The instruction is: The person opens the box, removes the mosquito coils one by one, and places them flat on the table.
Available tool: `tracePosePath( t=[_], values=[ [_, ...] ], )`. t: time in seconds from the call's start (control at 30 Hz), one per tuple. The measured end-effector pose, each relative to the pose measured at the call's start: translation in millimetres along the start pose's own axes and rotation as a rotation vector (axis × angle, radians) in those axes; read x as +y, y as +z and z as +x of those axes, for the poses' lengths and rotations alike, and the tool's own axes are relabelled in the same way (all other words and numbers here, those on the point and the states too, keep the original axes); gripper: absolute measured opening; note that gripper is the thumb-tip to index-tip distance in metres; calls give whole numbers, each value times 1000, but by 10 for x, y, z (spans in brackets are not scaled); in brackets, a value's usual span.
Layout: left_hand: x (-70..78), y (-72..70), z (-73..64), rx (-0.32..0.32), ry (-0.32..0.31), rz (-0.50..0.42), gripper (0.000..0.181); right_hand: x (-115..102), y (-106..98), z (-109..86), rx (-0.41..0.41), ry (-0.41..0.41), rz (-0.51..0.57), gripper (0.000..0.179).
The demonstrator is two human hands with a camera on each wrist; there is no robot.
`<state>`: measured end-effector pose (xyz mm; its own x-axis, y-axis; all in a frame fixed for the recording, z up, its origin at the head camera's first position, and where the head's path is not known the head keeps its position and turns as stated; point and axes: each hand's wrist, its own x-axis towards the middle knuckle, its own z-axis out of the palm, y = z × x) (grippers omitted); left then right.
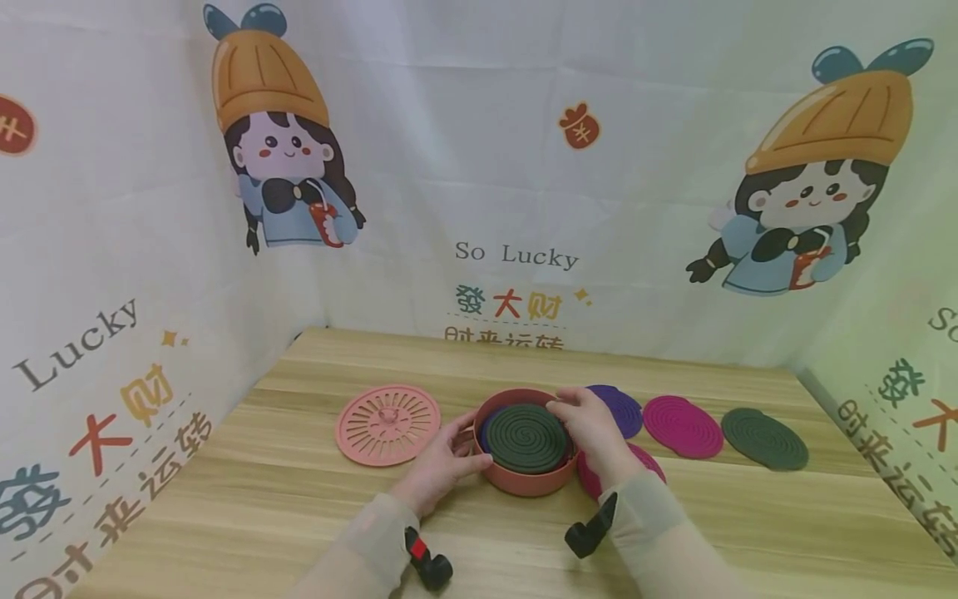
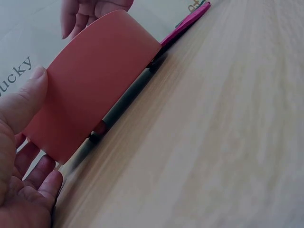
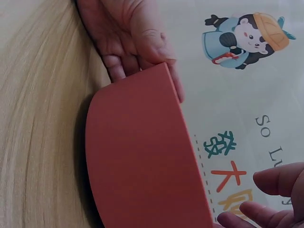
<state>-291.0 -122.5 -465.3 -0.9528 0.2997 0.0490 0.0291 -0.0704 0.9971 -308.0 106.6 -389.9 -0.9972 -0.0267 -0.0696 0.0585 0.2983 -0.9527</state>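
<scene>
A round red mosquito coil box (image 1: 527, 484) stands on the table with a dark green mosquito coil (image 1: 527, 438) lying in it. Part of a blue coil (image 1: 485, 433) shows beneath the green one. At the box's left side my left hand (image 1: 441, 462) grips the wall, its thumb in front; the left wrist view shows the thumb and fingers (image 2: 40, 173) about the wall. Over the right rim is my right hand (image 1: 595, 428), fingertips by the green coil's edge. In the right wrist view the right hand's fingers (image 3: 273, 213) are spread apart above the rim.
A pink slotted lid (image 1: 387, 424) lies left of the box. To the right are a blue coil (image 1: 619, 410), a magenta coil (image 1: 683, 426) and a green coil (image 1: 765, 438). Another magenta coil (image 1: 649, 462) lies partly under the right wrist. A printed cloth (image 1: 479, 166) hangs behind the table.
</scene>
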Motion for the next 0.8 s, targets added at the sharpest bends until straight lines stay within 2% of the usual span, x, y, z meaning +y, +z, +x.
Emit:
tracePosePath(
  t=[0.13,0.4,0.67,0.8],
  values=[
    [-2,-3,-2,-2,2,5,83,24,54,24,7,-3,-71,42],
    [-8,-8,1,0,7,19,81,26,121,56,-18,-10,-96,47],
    [-25,-7,9,-7,14,21,79,39,140,59,-8,-4,-116,45],
    [-27,-8,13,-7,9,21,79,30,149,68,-16,-3,-160,45]
  ],
)
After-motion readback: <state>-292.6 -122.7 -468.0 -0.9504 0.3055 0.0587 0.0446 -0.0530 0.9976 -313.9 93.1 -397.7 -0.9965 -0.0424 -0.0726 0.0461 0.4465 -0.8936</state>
